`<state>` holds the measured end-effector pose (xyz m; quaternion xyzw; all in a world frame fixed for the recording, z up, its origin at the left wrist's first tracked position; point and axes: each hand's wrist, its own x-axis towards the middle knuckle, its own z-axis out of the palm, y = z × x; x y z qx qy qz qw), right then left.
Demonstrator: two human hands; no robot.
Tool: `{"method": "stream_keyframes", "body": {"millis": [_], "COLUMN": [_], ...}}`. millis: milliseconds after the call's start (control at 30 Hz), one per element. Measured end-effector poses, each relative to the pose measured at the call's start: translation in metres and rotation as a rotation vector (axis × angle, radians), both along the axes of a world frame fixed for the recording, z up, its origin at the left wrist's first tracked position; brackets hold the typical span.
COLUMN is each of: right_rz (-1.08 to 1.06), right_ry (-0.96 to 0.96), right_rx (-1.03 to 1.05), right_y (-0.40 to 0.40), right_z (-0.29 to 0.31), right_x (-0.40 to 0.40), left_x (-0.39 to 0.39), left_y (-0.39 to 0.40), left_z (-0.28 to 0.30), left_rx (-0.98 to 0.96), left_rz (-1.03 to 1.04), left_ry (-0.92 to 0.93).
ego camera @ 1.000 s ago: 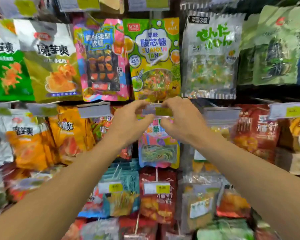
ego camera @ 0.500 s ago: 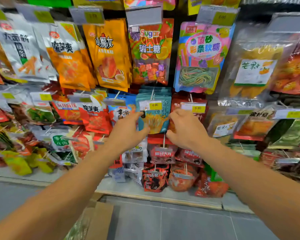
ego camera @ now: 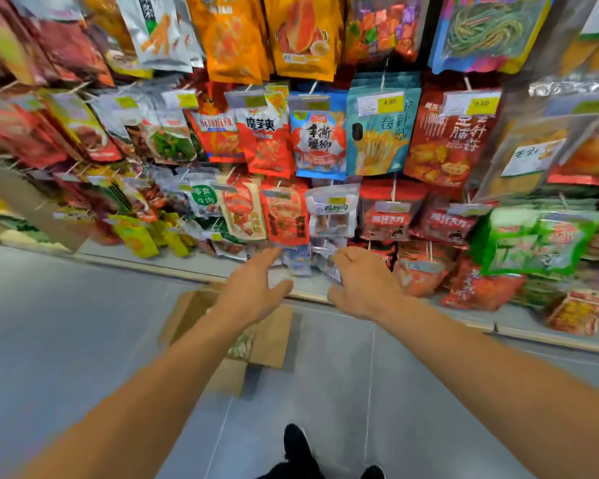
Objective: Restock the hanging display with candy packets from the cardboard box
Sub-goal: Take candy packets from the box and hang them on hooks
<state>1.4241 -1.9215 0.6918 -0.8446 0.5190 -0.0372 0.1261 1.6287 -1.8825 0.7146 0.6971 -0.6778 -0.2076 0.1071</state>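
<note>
Overhead, the hanging display [ego camera: 325,140] fills the wall with packets. Below it on the floor sits the cardboard box [ego camera: 267,337], flaps open, candy packets [ego camera: 241,344] inside: probably light, crinkly, slippery, best pinched at the top seal. Left hand [ego camera: 253,292] and right hand [ego camera: 360,285] hover empty, fingers loosely spread.

Left hand [ego camera: 253,292], right hand [ego camera: 360,285] empty, fingers loose, above cardboard box [ego camera: 267,340].

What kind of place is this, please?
Most likely a snack aisle in a shop: packets hang in rows on hooks, yellow price tags are clipped in front of them, and an open cardboard box sits on the tiled floor.
</note>
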Motion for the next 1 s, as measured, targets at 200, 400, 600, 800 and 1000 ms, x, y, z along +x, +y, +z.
{"method": "stream_keyframes", "body": {"millis": [200, 400, 600, 800, 1000], "right_rz": [0.052, 0.072, 0.038, 0.009, 0.001], "right_ry": [0.011, 0.031, 0.059, 0.057, 0.058], "right_rx": [0.117, 0.207, 0.339, 0.43, 0.537], "right_y": [0.048, 0.081, 0.099, 0.082, 0.036], "right_z": [-0.029, -0.06, -0.09, -0.135, -0.193], "right_x": [0.09, 0.217, 0.31, 0.358, 0.395], "left_x": [0.094, 0.212, 0.302, 0.358, 0.394], "left_y": [0.06, 0.099, 0.114, 0.101, 0.054], "left_z": [-0.034, -0.066, -0.091, -0.125, -0.175], "left_rx": [0.065, 0.132, 0.178, 0.263, 0.363], "left_rz": [0.128, 0.213, 0.206, 0.215, 0.213], "left_ry": [0.043, 0.057, 0.092, 0.128, 0.109]}}
